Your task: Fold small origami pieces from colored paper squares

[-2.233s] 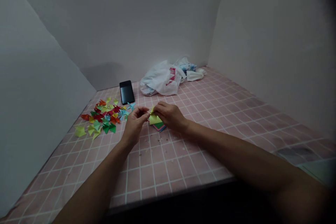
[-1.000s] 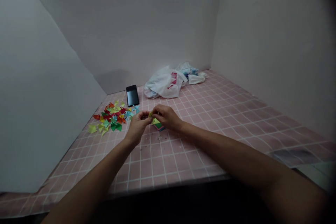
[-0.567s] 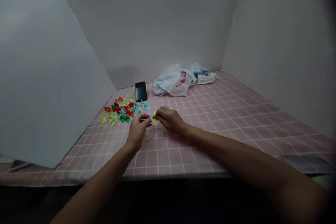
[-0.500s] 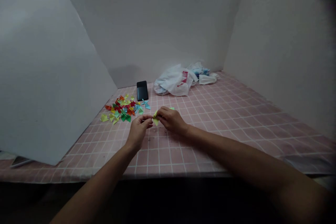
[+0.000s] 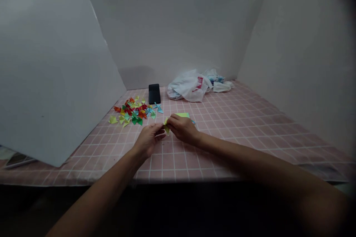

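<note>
A small yellow folded paper (image 5: 167, 129) is between my hands, just above the checked cloth. My right hand (image 5: 182, 129) pinches it from the right, its fingers covering much of the fold. From the left, the thumb and forefinger of my left hand (image 5: 148, 137) close on its left end, the other fingers loosely curled. Partly hidden behind my right hand lies a flat yellow-green paper sheet (image 5: 183, 114), with a bit of blue at its right. To the left rests a heap of folded paper figures (image 5: 135, 111) in red, orange, yellow, green and blue.
Behind the heap lies a black phone (image 5: 154, 94). White plastic bags (image 5: 187, 87) sit at the back middle, with a crumpled white packet (image 5: 222, 86) beside them. White panels (image 5: 178, 26) enclose the back and sides. The pink checked tablecloth (image 5: 250, 129) ends at the front edge.
The view has shifted slightly, so the table items sit a little farther right. My left hand has turned somewhat, and more of the yellow-green sheet shows behind my right hand.
</note>
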`<state>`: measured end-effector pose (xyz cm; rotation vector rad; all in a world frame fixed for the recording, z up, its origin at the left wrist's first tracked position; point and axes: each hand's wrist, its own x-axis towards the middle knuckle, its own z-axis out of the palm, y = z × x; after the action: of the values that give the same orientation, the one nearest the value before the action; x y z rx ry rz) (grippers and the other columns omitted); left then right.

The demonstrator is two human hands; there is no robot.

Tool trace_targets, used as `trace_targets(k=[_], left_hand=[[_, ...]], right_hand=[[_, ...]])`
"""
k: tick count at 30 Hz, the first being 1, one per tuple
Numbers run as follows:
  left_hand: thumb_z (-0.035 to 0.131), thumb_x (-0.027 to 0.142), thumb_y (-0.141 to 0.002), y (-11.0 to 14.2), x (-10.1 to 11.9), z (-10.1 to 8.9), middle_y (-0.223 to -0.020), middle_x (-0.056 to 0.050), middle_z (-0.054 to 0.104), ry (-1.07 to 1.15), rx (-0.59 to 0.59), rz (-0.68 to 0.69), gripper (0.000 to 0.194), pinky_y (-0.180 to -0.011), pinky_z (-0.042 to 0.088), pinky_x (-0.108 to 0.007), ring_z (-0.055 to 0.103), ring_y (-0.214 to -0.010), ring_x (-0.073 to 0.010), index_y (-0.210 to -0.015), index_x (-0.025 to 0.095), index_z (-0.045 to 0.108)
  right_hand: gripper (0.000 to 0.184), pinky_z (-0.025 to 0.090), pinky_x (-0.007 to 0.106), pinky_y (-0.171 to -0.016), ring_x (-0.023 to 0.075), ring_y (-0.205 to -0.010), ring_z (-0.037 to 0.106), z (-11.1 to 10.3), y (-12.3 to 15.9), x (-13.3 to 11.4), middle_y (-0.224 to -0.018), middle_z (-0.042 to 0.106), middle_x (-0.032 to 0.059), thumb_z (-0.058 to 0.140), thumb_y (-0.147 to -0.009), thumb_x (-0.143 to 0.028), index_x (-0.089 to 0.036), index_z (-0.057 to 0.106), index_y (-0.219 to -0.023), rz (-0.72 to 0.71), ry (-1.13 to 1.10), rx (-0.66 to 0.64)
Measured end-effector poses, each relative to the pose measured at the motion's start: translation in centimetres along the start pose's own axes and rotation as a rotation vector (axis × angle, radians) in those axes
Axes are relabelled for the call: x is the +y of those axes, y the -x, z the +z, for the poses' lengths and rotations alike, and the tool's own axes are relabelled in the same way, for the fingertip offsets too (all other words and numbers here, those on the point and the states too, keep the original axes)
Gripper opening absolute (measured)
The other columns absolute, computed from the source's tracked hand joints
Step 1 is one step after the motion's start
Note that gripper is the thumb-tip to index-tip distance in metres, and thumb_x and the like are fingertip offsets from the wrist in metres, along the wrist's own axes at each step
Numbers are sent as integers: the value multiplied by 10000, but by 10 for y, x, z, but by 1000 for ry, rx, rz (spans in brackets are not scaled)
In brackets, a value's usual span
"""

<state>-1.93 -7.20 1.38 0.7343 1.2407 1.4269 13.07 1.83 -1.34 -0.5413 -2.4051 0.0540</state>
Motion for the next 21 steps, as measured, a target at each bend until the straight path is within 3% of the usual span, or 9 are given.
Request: trace_targets(k=[11,21], left_hand=[[835,364,-622,-7,6,-8,-820,-57,693,-62,-88,-35,257,-713,445,-294,593,-746,-159,-707,161,701],[792,403,-639,-23,16,-13,-780,-50,691,-169,-119,65,247,-748,454,-305,591,-745,-165,-664,172,708]], right_hand=[[120,298,273,-607,156,-706,543,-12,-10,-2,-917,662,87,519,-965,-113,-143,620,-909,-67,110,-151],[135,332,257,-639,158,-755,561,-10,-27,3,-942,663,82,493,-975,-142,-149,617,-920,-8,26,-156]])
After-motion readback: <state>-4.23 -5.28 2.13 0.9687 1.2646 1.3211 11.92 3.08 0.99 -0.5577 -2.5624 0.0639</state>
